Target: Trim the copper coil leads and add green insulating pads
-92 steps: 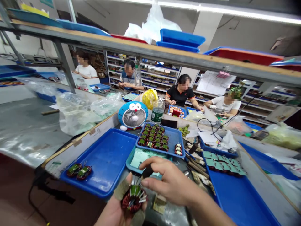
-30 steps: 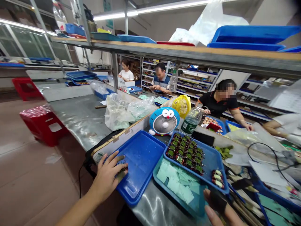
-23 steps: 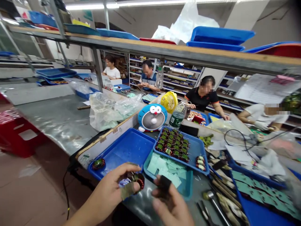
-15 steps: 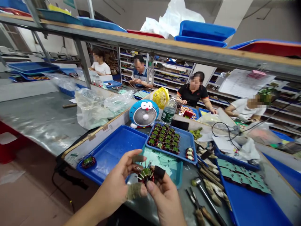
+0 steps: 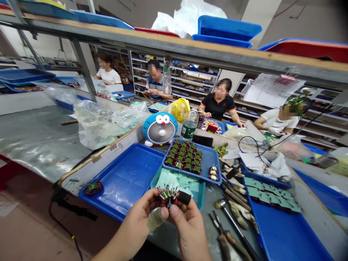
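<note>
Between my two hands is a wire-wound toroidal coil (image 5: 169,197), with a green core, dark red windings and wire ends sticking up. My left hand (image 5: 141,217) pinches its left side, with tape wrapped around the thumb. On the other side, my right hand (image 5: 187,221) grips it with thumb and fingers, a dark cover on one finger. A similar coil (image 5: 93,187) lies in the left corner of the large blue tray (image 5: 127,174). Beyond my hands, a smaller blue tray (image 5: 208,156) carries rows of such coils (image 5: 183,156). It rests over a teal tray (image 5: 200,197) of green card pieces (image 5: 176,179).
Right of my hands lie pliers (image 5: 221,232) and a hammer (image 5: 236,221). Another blue tray (image 5: 293,235) holds green-topped parts (image 5: 272,194). A blue cartoon fan (image 5: 160,128) and a bottle (image 5: 189,125) stand behind. Several co-workers sit beyond, under an overhead shelf (image 5: 174,43).
My left fingers have closed in around the coil, which now sits slightly higher with its wire ends pointing up. The whole view has shifted, so the surroundings appear further left.
</note>
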Tool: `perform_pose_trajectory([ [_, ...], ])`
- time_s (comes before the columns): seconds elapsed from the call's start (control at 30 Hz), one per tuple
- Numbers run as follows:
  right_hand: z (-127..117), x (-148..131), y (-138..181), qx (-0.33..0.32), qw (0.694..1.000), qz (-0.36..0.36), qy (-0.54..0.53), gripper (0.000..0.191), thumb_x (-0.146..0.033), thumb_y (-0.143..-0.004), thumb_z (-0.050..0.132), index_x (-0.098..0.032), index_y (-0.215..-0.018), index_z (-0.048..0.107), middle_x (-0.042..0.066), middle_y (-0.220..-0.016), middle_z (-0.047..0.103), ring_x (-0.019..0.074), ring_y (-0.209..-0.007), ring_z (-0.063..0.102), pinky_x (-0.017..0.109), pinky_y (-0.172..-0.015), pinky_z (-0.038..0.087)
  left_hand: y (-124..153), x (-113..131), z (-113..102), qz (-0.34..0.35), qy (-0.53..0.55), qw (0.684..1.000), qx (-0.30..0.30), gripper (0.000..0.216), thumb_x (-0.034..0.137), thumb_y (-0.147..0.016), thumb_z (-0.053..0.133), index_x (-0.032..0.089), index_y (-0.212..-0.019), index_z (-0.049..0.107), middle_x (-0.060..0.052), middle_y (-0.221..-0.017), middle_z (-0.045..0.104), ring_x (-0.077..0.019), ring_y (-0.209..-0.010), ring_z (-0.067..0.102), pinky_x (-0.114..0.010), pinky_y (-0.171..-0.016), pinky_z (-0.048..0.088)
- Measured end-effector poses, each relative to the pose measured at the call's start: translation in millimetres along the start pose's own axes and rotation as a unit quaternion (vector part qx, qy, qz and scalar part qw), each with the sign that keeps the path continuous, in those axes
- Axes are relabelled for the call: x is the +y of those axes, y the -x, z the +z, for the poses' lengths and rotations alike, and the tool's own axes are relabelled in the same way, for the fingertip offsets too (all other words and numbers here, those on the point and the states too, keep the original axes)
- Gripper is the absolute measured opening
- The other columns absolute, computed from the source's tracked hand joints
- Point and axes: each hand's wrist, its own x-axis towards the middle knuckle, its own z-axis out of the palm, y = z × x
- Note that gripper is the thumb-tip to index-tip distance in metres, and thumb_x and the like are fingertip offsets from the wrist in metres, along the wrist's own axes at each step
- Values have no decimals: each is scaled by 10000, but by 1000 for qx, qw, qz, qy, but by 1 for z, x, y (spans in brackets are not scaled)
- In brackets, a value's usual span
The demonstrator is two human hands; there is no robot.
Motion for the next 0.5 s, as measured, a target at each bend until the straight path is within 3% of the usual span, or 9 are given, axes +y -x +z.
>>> perform_pose_trajectory([
  [0.2, -7, -6, 7, 12, 1000, -1, 2, 374, -393, -907, 810, -245, -1232, 698, 86, -1209, 765, 235, -1071, 734, 356, -902, 614, -4, -4, 8, -17, 9, 1000, -9, 458, 457, -922, 780, 251, -1295, 610, -70, -1265, 712, -260, -1175, 662, -349, -1010, 518],
  [0.4, -1, -14, 12, 70, 998, -1, -9, 412, -445, -841, 857, -221, -1161, 727, 81, -1094, 785, 249, -982, 744, 352, -840, 620, -8, -6, 16, -13, 10, 1000, -24, 445, 441, -936, 769, 259, -1304, 597, -73, -1291, 703, -255, -1207, 651, -350, -1040, 509],
  [0.5, -1, -15, 15, 59, 998, -8, -7, 410, -441, -857, 843, -226, -1183, 718, 81, -1123, 781, 254, -1017, 740, 362, -867, 618, -7, -5, 17, -9, 20, 999, -32, 476, 450, -924, 779, 264, -1317, 586, -86, -1312, 695, -281, -1231, 645, -373, -1034, 520],
])
